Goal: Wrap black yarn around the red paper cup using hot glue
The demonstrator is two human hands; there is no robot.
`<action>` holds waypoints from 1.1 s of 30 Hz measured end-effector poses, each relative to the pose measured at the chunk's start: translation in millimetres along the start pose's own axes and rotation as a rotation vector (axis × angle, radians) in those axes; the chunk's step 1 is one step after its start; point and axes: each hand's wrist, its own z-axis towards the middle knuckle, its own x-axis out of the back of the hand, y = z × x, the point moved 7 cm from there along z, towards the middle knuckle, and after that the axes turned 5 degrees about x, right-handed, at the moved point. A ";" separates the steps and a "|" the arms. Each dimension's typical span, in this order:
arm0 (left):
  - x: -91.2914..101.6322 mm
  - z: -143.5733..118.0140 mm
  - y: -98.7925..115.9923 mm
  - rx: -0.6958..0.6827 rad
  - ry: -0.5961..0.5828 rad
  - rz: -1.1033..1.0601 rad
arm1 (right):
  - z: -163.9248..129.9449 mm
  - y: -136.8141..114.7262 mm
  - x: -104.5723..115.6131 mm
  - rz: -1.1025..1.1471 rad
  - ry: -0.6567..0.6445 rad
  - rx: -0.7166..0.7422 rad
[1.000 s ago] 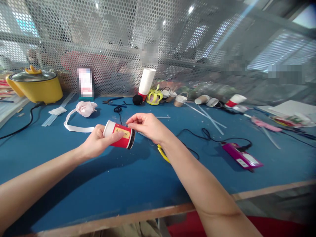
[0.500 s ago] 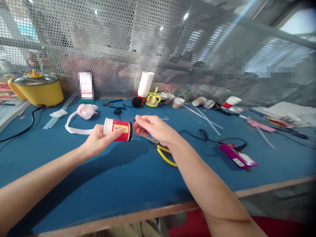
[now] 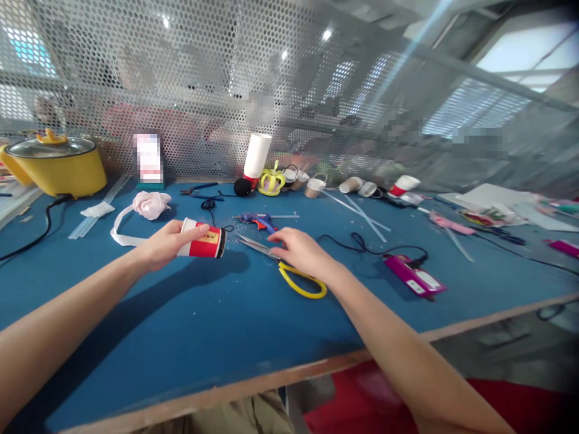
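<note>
Since the earlier frame my right hand (image 3: 302,252) has left the cup and dropped to the blue counter (image 3: 190,325), where it now lies over the yellow-handled steel scissors (image 3: 283,265); its fingers are loosely curled, touching the scissors near the pivot, and I cannot tell whether they actually grip them. My left hand (image 3: 165,244) has sunk a little and holds the red-and-white paper cup (image 3: 202,240) on its side just above the counter, thumb on top, fingers pinching it from beneath, rim toward the right.

I count one cup in hand, one pair of scissors, one blue glue gun (image 3: 256,220) just behind the blades, one magenta rectangular device (image 3: 414,274) with a black cord, one pink fabric rose on a white ribbon (image 3: 149,205), one yellow lidded cooking pot (image 3: 54,164) and one tall stack of white cups (image 3: 256,158).

The scissors' upper handle loop is hidden beneath my right hand, the pot is cut off at the left edge, and the small cups by the mesh wall are too blurred to count.
</note>
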 end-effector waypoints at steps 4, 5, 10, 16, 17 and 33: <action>2.7 2.0 -4.3 0.039 0.011 0.022 | -4.4 0.6 -20.0 -0.104 -0.103 0.036; 2.9 2.2 -5.1 0.046 0.011 0.026 | -4.7 -2.2 -23.4 -0.130 -0.117 0.057; 2.9 2.4 -7.4 0.071 0.017 0.042 | -0.2 -12.5 -32.4 -0.181 -0.142 0.183; 1.8 3.0 -9.3 0.077 -0.006 0.048 | 23.5 -9.4 -29.7 -0.073 -0.043 0.150; 1.8 2.9 -9.5 0.080 -0.006 0.048 | 29.8 -7.4 -24.3 -0.052 0.000 0.120; -2.8 4.7 -8.2 -0.072 -0.049 0.408 | 33.4 -45.0 -20.8 0.253 -0.027 0.029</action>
